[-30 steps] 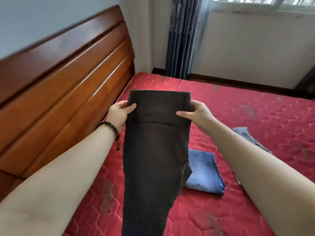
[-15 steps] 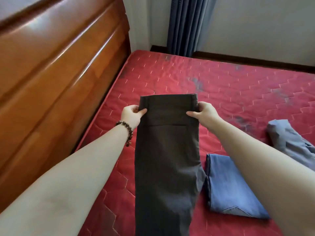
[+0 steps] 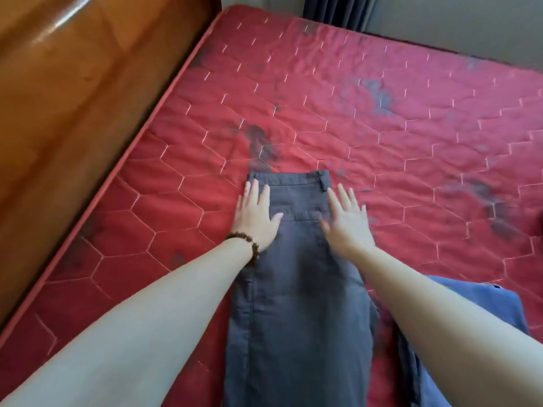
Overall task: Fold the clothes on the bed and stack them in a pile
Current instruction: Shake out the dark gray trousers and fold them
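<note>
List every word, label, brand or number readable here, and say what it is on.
None: no readable text in the head view.
Trousers: no tag or brand shows on the waistband or belt loop.
Blue garment: no label shows.
Mattress: only stitched hexagons and dark stains.
Bracelet by the left hand: plain beads.

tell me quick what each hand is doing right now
Left hand: open, flat on the dark grey folded trousers, holding nothing.
Right hand: open, fingers spread at the trousers' right edge, holding nothing.
</note>
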{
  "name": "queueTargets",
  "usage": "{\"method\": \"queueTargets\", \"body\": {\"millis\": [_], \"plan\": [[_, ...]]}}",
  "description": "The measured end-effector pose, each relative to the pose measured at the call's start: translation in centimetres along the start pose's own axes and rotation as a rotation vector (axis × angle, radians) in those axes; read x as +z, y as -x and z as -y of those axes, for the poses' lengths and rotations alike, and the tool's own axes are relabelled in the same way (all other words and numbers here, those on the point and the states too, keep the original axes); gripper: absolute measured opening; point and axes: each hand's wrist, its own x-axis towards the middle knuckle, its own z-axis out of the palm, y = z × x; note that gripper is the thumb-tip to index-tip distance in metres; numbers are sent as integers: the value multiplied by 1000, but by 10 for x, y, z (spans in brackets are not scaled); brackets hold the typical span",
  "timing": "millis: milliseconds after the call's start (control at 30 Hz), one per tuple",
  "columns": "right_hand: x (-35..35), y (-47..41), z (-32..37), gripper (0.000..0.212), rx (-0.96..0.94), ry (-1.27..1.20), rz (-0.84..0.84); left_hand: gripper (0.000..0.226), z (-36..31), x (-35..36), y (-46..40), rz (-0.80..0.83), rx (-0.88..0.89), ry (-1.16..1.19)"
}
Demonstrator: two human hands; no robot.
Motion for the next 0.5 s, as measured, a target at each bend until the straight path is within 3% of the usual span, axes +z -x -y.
{"method": "queueTargets", "body": {"millis": [100,233,367,500], "plan": [[43,9,10,62,-187,189,-4,69,2,39,12,75,179,-268],[83,18,5,59,-169,259,-36,69,19,68,23,-4,243,-482],[90,25,-4,56,16,185,-128,64,25,68,24,-131,115,-386],[85,40,-14,55,112,141,-75,65,32,55,32,-89,-42,-296]]}}
